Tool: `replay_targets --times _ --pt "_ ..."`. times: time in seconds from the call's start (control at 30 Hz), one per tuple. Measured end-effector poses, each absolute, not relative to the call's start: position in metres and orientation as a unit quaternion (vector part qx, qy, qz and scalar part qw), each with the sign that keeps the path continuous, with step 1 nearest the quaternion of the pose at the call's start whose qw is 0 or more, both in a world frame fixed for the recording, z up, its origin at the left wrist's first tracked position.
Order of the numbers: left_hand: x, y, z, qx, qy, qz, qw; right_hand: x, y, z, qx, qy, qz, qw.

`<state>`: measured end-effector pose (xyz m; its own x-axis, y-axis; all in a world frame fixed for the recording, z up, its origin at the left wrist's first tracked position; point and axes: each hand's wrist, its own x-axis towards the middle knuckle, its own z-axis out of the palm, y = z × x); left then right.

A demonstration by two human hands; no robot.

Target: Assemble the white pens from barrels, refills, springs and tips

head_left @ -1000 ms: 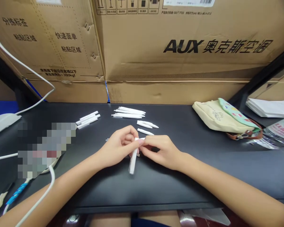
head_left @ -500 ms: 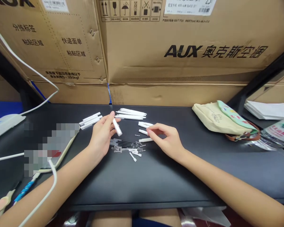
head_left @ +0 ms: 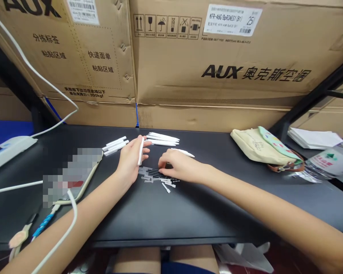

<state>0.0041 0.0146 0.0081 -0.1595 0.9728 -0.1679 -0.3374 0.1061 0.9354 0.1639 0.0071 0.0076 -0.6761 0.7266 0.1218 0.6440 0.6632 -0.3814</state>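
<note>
- White tubes (head_left: 115,145) lie grouped on the desk (head_left: 148,220), near our left hand (head_left: 128,156).
- That hand is clamped on a white barrel (head_left: 141,152), other fingers spread.
- Thin refills (head_left: 153,172) lie between our hands; white pens (head_left: 164,139) lie farther back.
- Our right hand (head_left: 178,164) curls over the refills, whether gripping we cannot tell. We judge this step as picking among them; the next move seems to call for a fine fingertip pinch.

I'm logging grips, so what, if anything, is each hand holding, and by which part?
The left hand holds a white pen tube; exactly where it's gripped isn't clear. Whether the right hand, at the refills, holds anything can't be told.
</note>
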Motion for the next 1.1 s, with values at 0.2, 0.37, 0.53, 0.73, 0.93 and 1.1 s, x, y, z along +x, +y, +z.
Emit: replay_targets --times 0.2,0.37,0.53,0.73,0.93,1.1 --pt "0.001 0.016 0.009 0.325 0.477 0.591 0.563 0.150 0.013 0.010 -0.438 -0.871 0.214 0.069" --pt "0.000 0.016 0.010 0.324 0.475 0.594 0.563 0.150 0.016 0.013 -0.440 -0.858 0.249 0.090" --pt "0.000 0.016 0.009 0.339 0.476 0.603 0.543 0.172 0.012 0.019 -0.403 -0.838 0.298 0.218" --pt "0.002 0.013 0.002 0.436 0.476 0.567 0.512 0.207 0.011 0.004 -0.444 -0.633 0.345 0.532" --pt "0.012 0.002 0.004 0.541 0.463 0.465 0.525 0.218 0.008 -0.010 -0.393 -0.461 0.538 0.586" --pt "0.018 -0.004 0.006 0.572 0.458 0.424 0.533 0.211 0.003 -0.007 -0.393 -0.447 0.542 0.593"
